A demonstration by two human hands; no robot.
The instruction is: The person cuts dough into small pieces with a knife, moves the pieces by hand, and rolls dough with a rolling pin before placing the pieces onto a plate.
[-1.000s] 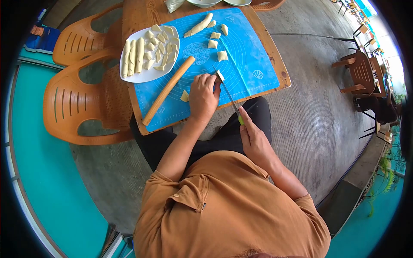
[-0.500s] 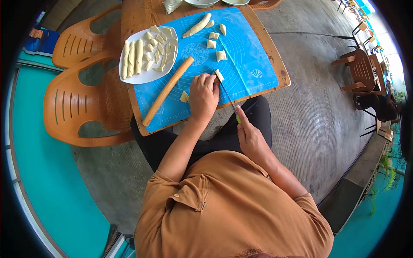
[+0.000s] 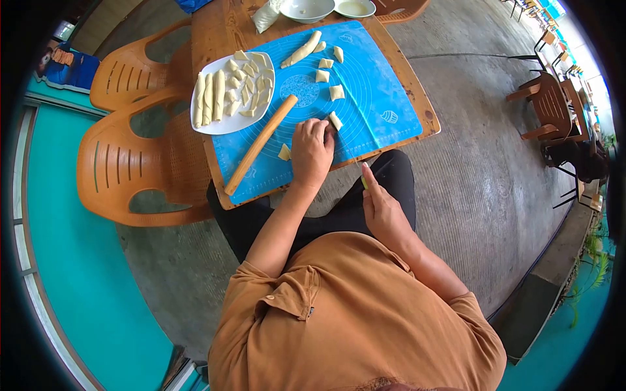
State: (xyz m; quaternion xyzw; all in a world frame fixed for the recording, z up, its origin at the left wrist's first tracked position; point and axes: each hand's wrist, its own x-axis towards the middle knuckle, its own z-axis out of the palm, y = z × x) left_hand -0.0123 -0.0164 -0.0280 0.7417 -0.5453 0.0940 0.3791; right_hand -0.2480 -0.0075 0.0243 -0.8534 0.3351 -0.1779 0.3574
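My left hand [image 3: 312,153] is closed with curled fingers over dough on the blue mat [image 3: 398,98]; a pale dough end [image 3: 285,152] shows at its left side, and the stretch under the palm is hidden. Just past the fingertips lies a cut dough piece [image 3: 335,121]. My right hand [image 3: 385,210] grips a knife by its green handle [image 3: 364,183]; the thin blade is hard to make out. Several more cut pieces [image 3: 336,92] run up the mat toward a dough roll [image 3: 302,49]. A wooden rolling pin [image 3: 261,144] lies slantwise left of my left hand.
A white plate [image 3: 203,128] bears three dough rolls and several cut pieces. Bowls [image 3: 308,9] and a bag of white powder [image 3: 266,16] stand at the wooden table's [image 3: 222,26] far end. Orange chairs [image 3: 124,163] line the left side.
The knife has drawn back from the dough toward my body, its blade off the cut piece. My left hand stays on the dough. The whole view has shifted slightly.
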